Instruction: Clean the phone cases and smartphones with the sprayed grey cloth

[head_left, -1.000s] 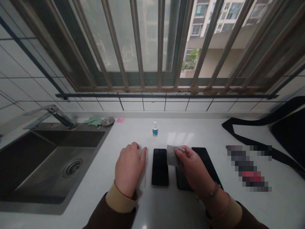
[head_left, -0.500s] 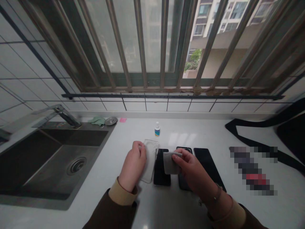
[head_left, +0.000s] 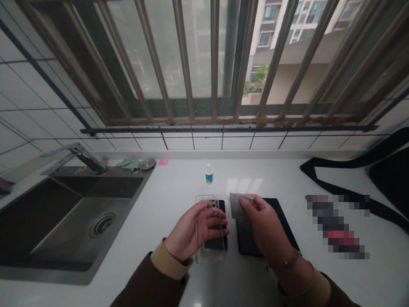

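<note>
My left hand (head_left: pixel 191 228) holds a clear phone case (head_left: pixel 209 256) up at a tilt, with its fingers visible through or behind the plastic. Below the case, a black phone (head_left: pixel 225 241) lies on the counter, partly covered from view. A folded grey cloth (head_left: pixel 237 207) is pinched between the thumb and fingers of my right hand (head_left: pixel 266 226). Under that hand lies one dark phone (head_left: pixel 249 241), and another black phone (head_left: pixel 283 219) is beside it, both partly hidden by the hand.
A small white bottle with a blue label (head_left: pixel 208 175) stands at the back of the white counter (head_left: pixel 179 183). On the left is a steel sink (head_left: pixel 73 226) with a faucet (head_left: pixel 91 160), a green cloth (head_left: pixel 128 164) and a metal strainer (head_left: pixel 147 164). A black strap (head_left: pixel 338 187) lies right.
My left hand has turned and lifted the clear case, bringing it right over the black phone. My right hand has shifted slightly right and up with the grey cloth.
</note>
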A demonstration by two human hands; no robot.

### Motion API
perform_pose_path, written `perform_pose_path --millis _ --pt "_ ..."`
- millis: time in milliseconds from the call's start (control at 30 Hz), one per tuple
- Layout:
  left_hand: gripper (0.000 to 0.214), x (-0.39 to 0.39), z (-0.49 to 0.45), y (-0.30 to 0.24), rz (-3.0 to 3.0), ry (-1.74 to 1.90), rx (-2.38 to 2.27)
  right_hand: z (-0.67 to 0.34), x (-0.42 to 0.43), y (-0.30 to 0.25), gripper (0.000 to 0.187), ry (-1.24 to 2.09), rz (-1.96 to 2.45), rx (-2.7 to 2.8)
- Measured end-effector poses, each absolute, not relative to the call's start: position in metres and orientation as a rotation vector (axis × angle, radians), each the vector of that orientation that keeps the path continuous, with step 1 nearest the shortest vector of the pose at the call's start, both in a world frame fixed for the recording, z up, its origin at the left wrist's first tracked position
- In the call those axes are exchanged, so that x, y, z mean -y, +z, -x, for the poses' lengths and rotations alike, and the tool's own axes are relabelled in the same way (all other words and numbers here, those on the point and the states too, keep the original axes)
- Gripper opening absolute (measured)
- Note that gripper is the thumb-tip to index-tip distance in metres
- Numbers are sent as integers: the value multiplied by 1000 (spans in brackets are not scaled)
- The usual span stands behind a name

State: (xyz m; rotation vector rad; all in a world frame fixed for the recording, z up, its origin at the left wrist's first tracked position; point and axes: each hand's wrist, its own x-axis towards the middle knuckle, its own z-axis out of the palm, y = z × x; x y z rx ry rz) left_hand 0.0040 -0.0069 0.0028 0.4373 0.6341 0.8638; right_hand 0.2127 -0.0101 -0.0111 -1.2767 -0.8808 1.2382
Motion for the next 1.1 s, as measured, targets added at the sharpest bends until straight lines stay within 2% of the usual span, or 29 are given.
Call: perform_pose_path --millis 100,167,300,500,733,800,933,1100 --pt "51 16 -18 -3 -514 775 -659 -214 19 -5 19 695 1384 1252" --pt "66 22 -28 -9 -578 761 -664 -209 25 -7 10 518 1253 1551" --pt "80 25 -38 -16 -614 820 -695 -196 27 -21 32 404 1028 1947" --pt "75 21 -37 -22 -564 850 -664 -192 26 -26 45 241 944 2041" --pt "63 22 -39 -16 -446 929 -676 -185 31 -18 39 245 830 2042" --pt "65 21 -35 -12 -440 983 -721 -182 32 -17 37 297 785 2064" --pt "74 11 -21 -6 -483 1100 -813 -176 41 -18 33 437 650 2132" --pt "68 -2 -8 0 -428 1213 -767 -173 54 -10 29 809 626 2142"
